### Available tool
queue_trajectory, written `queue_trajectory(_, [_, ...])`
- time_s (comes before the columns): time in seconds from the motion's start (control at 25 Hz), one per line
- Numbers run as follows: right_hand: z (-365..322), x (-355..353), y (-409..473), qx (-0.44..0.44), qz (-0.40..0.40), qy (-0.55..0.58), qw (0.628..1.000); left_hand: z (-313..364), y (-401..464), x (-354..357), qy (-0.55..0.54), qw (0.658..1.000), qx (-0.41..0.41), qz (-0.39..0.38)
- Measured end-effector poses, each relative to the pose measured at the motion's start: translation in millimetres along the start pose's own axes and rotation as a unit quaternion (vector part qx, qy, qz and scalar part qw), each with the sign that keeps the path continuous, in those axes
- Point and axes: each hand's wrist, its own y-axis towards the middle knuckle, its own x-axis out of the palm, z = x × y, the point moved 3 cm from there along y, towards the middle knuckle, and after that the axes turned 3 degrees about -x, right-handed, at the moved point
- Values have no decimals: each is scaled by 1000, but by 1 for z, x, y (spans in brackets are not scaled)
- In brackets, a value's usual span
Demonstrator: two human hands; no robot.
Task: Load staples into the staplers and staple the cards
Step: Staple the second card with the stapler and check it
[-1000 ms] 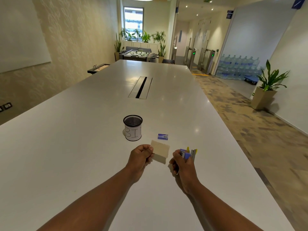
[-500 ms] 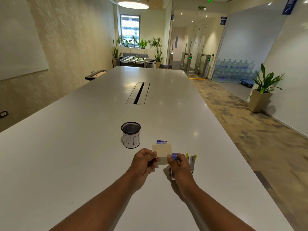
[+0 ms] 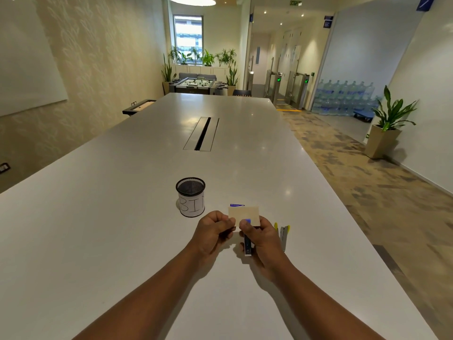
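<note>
A beige card (image 3: 245, 213) is held upright just above the white table (image 3: 122, 217). My left hand (image 3: 212, 231) pinches the card's lower left corner. My right hand (image 3: 261, 238) grips a blue stapler (image 3: 247, 240), whose blue tip sits over the card's lower edge. A small blue staple box (image 3: 236, 205) peeks out behind the card's top edge. Just right of my right hand lie yellow-tipped staplers (image 3: 283, 235) on the table.
A black mesh cup with a white label reading "BIN" (image 3: 191, 197) stands left of the card. A cable slot (image 3: 202, 133) runs along the table's middle. The table's right edge drops to carpet, with a potted plant (image 3: 389, 123) beyond.
My hands have come together: the right hand brought the blue stapler left onto the card's lower edge, and the card rose to cover most of the staple box.
</note>
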Motion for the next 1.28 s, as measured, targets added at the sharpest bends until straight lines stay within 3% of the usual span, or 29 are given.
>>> queue_trajectory(0.28, [-3,0,3,47,-12,69,996,8,-5,4,-7,1000,-9,-10])
queue_trajectory(1.28, [-10,4,-1,70,-6,106,992,11,-18,11,-15,1000,-14,-1])
